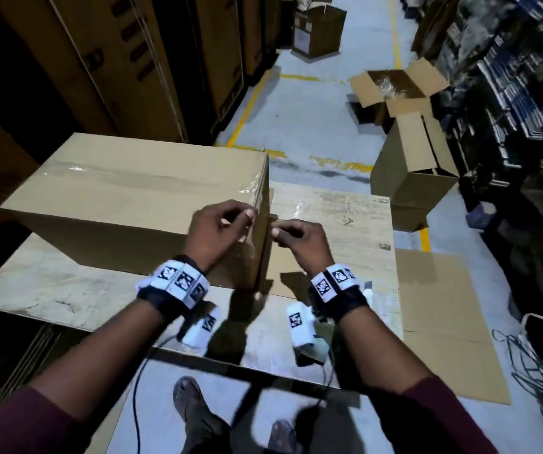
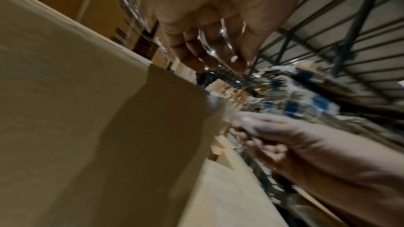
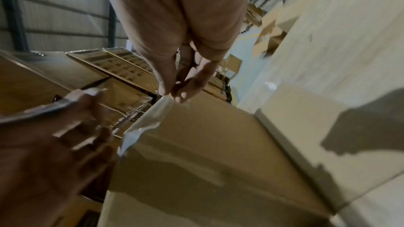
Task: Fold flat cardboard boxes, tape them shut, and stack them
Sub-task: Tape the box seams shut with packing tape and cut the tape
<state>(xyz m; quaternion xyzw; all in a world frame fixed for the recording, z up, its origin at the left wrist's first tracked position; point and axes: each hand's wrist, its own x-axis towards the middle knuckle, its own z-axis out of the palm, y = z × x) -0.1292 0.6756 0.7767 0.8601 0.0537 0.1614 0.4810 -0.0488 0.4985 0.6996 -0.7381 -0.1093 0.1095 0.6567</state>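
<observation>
A folded brown cardboard box (image 1: 126,198) stands on a sheet-covered table (image 1: 335,211). Clear tape (image 1: 152,178) runs along its top and over the right edge. My left hand (image 1: 230,221) hovers at the box's upper right edge, fingers curled; in the left wrist view, shiny clear tape glints among those fingers (image 2: 218,58). My right hand (image 1: 283,232) is just right of the box. In the right wrist view its thumb and forefinger (image 3: 172,94) pinch the loose end of the clear tape strip (image 3: 150,116), which leads down to the box corner (image 3: 207,144).
Tall cartons (image 1: 116,60) line the left side. On the floor to the right are an open box with plastic inside (image 1: 394,90), another box (image 1: 410,172) and flat cardboard (image 1: 443,322). Dark shelving (image 1: 509,77) and cables (image 1: 541,355) fill the right.
</observation>
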